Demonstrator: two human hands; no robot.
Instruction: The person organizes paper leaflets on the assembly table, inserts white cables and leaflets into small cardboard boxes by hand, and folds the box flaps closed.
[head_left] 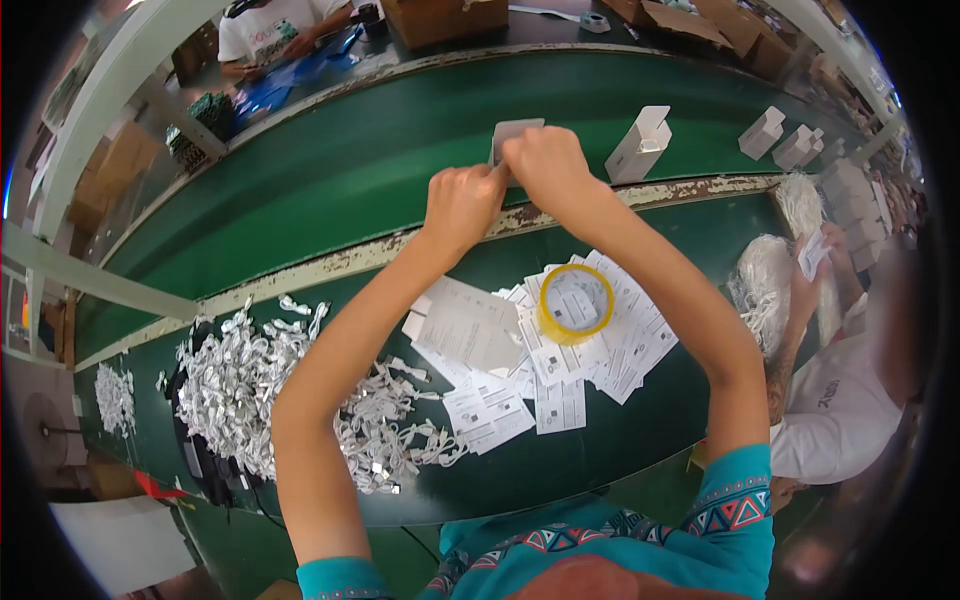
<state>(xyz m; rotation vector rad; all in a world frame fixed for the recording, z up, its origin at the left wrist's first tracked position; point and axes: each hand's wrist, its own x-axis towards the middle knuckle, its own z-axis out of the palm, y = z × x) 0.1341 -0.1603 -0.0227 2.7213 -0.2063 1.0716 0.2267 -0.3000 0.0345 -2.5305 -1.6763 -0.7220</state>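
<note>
Both arms reach forward over the green conveyor belt. My left hand (464,207) is closed at the near side of a small white box (517,127) whose flap stands up. My right hand (550,168) closes on the same box from the right, and the two hands hide most of it. Closer to me on the table lie printed paper slips (488,418) in a fanned pile, with a yellow roll of tape (549,327) on top and a flattened grey-white sheet of card (466,325) beside it. Bundled white cables (235,390) are heaped near my left forearm.
Further right on the belt stand an open white box (638,150) and several smaller ones (762,133). A worn raised rail (690,190) separates belt and table. Bagged white bundles (765,285) lie beside a co-worker (840,405) at right; another person (285,35) sits across.
</note>
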